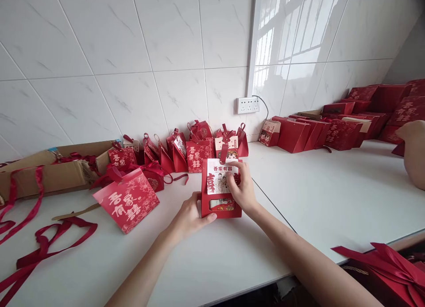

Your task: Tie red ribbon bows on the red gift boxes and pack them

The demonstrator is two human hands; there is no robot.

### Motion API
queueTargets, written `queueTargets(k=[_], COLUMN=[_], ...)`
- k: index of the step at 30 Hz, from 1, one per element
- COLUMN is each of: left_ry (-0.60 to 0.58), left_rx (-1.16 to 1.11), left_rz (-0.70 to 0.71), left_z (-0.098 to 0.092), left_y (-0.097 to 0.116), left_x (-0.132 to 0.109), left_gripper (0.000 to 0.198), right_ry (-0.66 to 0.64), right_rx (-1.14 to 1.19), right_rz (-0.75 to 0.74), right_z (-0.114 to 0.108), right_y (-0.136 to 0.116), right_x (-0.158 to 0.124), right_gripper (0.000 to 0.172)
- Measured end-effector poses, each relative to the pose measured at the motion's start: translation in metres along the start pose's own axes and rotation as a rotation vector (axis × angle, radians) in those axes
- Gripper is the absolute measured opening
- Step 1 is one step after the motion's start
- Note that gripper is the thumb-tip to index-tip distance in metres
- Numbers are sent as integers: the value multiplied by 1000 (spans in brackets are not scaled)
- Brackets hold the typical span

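Note:
A red gift box (221, 207) with a clear window and a white printed card (221, 181) on its front stands tilted at the middle of the white table. My left hand (192, 215) grips its lower left side, the thumb across the front bottom edge. At its upper right, my right hand (243, 187) has the fingers on the top and the thumb on the card. A ribbon loop (224, 151) rises from the box top. To the left lies a red box with white characters (128, 201).
Several ribboned red boxes (199, 154) line the tiled wall. A cardboard box (63, 174) and loose ribbons (63, 240) are at left. More red boxes (292, 134) stand at right, near a person's bare limb (411, 152). A red bag with ribbon (392, 276) is bottom right.

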State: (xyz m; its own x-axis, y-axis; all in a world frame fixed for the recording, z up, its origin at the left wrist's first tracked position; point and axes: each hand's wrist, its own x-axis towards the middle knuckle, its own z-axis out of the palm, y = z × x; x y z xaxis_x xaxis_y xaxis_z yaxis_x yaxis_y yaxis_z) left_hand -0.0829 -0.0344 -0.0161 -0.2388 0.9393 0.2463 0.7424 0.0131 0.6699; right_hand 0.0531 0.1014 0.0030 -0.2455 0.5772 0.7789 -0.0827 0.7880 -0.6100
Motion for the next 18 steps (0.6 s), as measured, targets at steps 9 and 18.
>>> queueTargets(k=[9, 18], left_ry=[-9, 11], left_rx=[36, -5], left_rz=[21, 5], left_z=[1, 0], left_y=[-1, 2], left_x=[1, 0], left_gripper=[48, 47], right_ry=[-18, -30], right_rx=[-21, 7], right_rz=[9, 31], right_z=[0, 0], right_y=[-2, -2], right_x=[1, 0], right_gripper=[19, 21])
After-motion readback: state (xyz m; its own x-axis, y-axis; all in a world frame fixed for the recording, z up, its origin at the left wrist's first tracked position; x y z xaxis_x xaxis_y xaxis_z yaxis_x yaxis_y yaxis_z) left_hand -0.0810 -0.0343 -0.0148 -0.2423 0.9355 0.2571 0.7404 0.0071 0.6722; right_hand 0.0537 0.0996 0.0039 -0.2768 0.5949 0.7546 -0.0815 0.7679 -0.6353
